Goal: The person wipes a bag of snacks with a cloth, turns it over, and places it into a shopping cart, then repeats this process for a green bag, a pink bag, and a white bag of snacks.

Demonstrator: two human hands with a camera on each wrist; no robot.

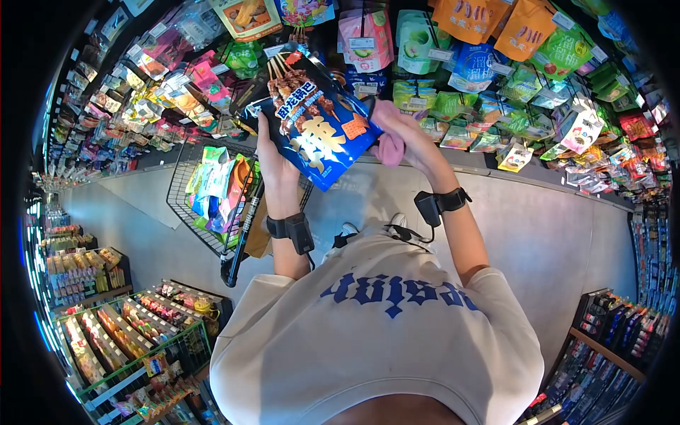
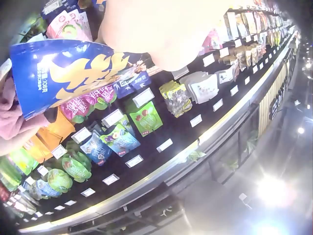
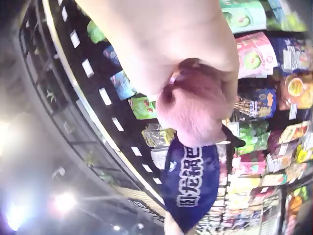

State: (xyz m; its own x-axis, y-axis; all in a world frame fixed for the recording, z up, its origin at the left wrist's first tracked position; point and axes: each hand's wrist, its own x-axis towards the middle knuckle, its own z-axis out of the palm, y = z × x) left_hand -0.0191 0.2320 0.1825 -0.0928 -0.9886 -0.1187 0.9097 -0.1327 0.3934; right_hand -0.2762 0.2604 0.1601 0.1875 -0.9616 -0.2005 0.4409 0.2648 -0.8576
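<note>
A blue snack bag (image 1: 312, 117) with skewers and large yellow lettering is held up in front of the shelf. At its left edge, my left hand (image 1: 276, 159) grips it, thumb along the side. My right hand (image 1: 407, 131) has its fingers curled round a bunched pink cloth (image 1: 389, 134) and is right at the bag's right edge. From the right wrist, the pink cloth (image 3: 193, 105) bulges out of the fist, overlapping the blue bag (image 3: 193, 181) behind it. The left wrist view shows the blue bag (image 2: 63, 73) stretching between both hands.
A wire shopping cart (image 1: 185, 195) with several snack packs (image 1: 216, 184) stands left, its dark handle (image 1: 244, 237) close to my left forearm. Hanging snack packs (image 1: 365, 42) fill the shelf ahead. Stepped display racks (image 1: 127, 329) stand behind left, another shelf (image 1: 613, 340) behind right.
</note>
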